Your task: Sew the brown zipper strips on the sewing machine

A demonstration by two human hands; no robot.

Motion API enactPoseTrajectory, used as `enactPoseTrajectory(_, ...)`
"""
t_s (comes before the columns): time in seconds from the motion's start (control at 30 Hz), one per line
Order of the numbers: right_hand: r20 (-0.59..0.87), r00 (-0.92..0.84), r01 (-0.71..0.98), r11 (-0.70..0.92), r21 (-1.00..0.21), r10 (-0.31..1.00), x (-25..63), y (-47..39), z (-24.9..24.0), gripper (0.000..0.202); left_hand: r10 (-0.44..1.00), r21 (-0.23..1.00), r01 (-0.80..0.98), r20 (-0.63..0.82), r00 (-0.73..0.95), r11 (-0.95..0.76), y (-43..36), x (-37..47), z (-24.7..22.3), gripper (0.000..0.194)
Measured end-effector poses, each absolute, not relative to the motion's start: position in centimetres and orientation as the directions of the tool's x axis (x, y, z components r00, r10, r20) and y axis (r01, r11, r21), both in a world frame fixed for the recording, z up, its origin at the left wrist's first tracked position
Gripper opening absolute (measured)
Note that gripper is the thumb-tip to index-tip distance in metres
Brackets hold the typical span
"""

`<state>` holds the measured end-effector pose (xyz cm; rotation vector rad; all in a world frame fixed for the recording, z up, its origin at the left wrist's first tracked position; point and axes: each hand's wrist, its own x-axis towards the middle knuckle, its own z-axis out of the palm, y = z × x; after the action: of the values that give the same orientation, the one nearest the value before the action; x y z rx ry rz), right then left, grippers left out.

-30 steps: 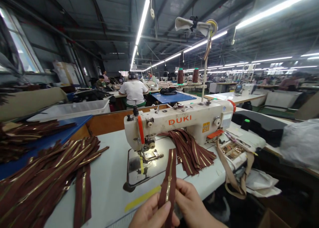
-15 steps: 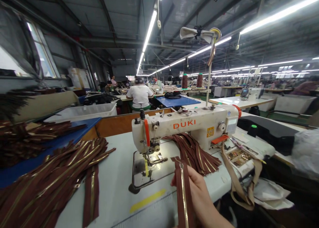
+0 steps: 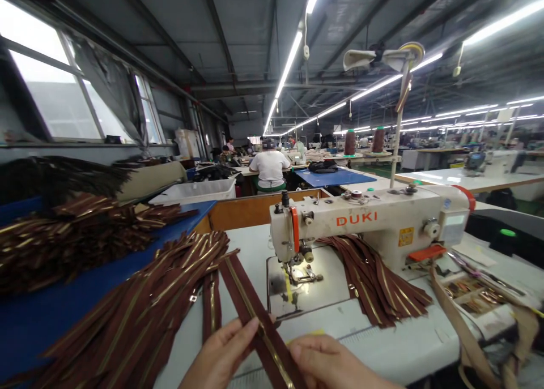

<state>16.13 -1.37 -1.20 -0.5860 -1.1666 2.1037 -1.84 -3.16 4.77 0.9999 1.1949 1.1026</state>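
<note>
A brown zipper (image 3: 240, 284) with gold teeth slants across the front of the sewing machine table, its far end close to the pile on the left. My left hand (image 3: 225, 349) pinches it around the middle, thumb on top across the teeth. Lower down, at the zipper's right edge, my right hand (image 3: 329, 359) is closed on it with fingertips partly hidden. Just beyond my hands stands the white sewing machine (image 3: 357, 216), its presser foot (image 3: 305, 273) over a shiny metal plate (image 3: 335, 293). No fabric shows under the foot.
Loose brown zippers (image 3: 140, 315) are heaped at left, and a bundle (image 3: 378, 281) lies behind the needle area. More zippers (image 3: 72, 242) cover a blue surface. At right sits a tray of metal parts (image 3: 471, 298) beside a beige strap (image 3: 454, 321). A person (image 3: 270, 168) sits ahead.
My left hand has come into view and holds the zipper. The zipper has swung from near upright to slanting left, its top away from my right hand. The view has turned left.
</note>
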Motion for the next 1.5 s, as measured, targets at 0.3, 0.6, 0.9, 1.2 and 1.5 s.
enactPoseTrajectory(0.3, -0.093, -0.417, 0.132, -0.041, -0.99, 0.904, 16.9, 0.2, -0.7, 0.022, 0.995, 0.965, 0.256, -0.083, 0.063, 0.065, 4.2, -2.5, 4.0, 0.041)
enactPoseTrajectory(0.6, 0.089, -0.272, 0.713, 0.263, -0.65, 0.958, 16.8, 4.9, 0.2, 0.01, 0.978, 0.81, 0.567, 0.204, -0.036, -0.148, 12.1, -0.7, 2.1, 0.025)
enactPoseTrajectory(0.9, 0.166, -0.323, 0.726, 0.356, -0.588, 0.932, 16.9, 5.7, -0.4, 0.009, 0.804, 0.373, 0.732, 0.435, 0.405, -0.571, 4.3, -0.2, -1.3, 0.029)
enactPoseTrajectory(1.2, 0.269, -0.456, 0.72, 0.53, -0.448, 0.848, 17.8, 4.5, -0.2, 0.012, 0.748, 0.156, 0.785, 0.459, 0.48, -0.6, 3.3, 0.1, -2.0, 0.034)
enactPoseTrajectory(1.5, 0.271, -0.545, 0.741, 0.607, -0.287, 0.793, 18.1, 3.8, -0.5, 0.02, 0.737, 0.077, 0.784, 0.408, 0.539, -0.616, 3.1, 0.0, -1.8, 0.037)
